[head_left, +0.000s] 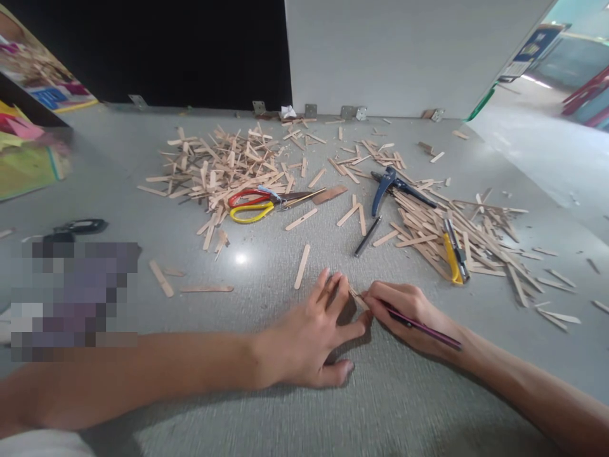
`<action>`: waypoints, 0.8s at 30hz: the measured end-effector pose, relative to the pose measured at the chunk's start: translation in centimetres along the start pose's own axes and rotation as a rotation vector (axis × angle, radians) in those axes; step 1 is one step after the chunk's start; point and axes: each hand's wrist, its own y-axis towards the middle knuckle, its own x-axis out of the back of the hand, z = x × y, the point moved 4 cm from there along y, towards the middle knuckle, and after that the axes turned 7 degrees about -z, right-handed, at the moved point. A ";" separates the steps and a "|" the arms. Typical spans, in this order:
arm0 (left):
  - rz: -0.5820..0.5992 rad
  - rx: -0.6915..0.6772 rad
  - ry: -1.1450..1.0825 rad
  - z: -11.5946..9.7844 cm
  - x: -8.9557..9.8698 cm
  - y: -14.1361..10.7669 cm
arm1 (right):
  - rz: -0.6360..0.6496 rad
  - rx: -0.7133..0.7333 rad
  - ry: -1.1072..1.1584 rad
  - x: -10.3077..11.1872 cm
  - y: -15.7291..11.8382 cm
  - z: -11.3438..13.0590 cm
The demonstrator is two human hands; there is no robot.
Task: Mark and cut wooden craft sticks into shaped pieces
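Note:
My right hand (pixel 409 311) is closed round a dark pink pen-like tool (pixel 428 331), its tip at a small wooden stick (pixel 359 298) on the grey table. Spread over the table, my left hand (pixel 316 330) has its fingertips beside that stick; the index finger and thumb are apart. One loose stick (pixel 302 266) lies just beyond my left fingers. A dark pen (pixel 368 237) rests farther off, above my right hand.
Red and yellow scissors (pixel 252 204) lie by a large stick pile (pixel 228 158). Blue pliers (pixel 386 190) and a yellow cutter (pixel 454 254) rest on the right pile (pixel 428 231). A black and white panel (pixel 371 57) stands behind.

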 end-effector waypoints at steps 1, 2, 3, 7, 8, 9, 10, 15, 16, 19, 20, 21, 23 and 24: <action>-0.007 -0.007 0.003 0.0 0.0 0.0 | -0.012 -0.012 0.005 0.0 0.0 0.0; -0.015 -0.015 0.008 0.0 0.0 0.0 | -0.028 -0.028 0.008 0.0 -0.1 -0.1; -0.021 -0.020 0.014 -0.1 0.0 -0.1 | -0.053 -0.049 0.010 0.1 -0.2 -0.2; -0.031 -0.028 0.028 -0.1 -0.1 0.0 | -0.161 -0.151 0.008 0.2 -0.4 -0.6; -0.031 -0.032 0.029 -0.2 -0.1 0.0 | -0.169 -0.170 0.006 0.1 -0.4 -0.7; -0.031 -0.036 0.030 -0.2 -0.1 0.0 | -0.163 -0.182 0.005 -0.1 -0.3 -0.7; -0.033 -0.041 0.032 -0.2 -0.1 0.0 | -0.154 -0.189 0.004 -0.3 -0.2 -0.6; -0.044 -0.050 0.063 -0.2 -0.1 0.0 | -0.176 -0.225 0.019 -0.8 0.1 -0.8; -0.048 -0.049 0.067 -0.2 -0.1 0.0 | -0.178 -0.230 0.026 -0.9 0.1 -0.8; -0.056 -0.043 0.060 -0.2 -0.1 -0.2 | -0.159 -0.246 0.040 -0.9 0.0 -0.9; -0.055 -0.043 0.056 -0.2 -0.1 -0.2 | -0.155 -0.252 0.046 -1.0 0.0 -0.9; -0.052 -0.044 0.053 -0.2 0.0 -0.2 | -0.156 -0.256 0.053 -1.0 0.0 -0.9; -0.044 -0.048 0.051 -0.2 0.0 -0.1 | -0.163 -0.261 0.065 -1.0 0.1 -0.9; -0.042 -0.049 0.052 -0.2 -0.1 -0.1 | -0.165 -0.262 0.068 -1.0 0.1 -1.0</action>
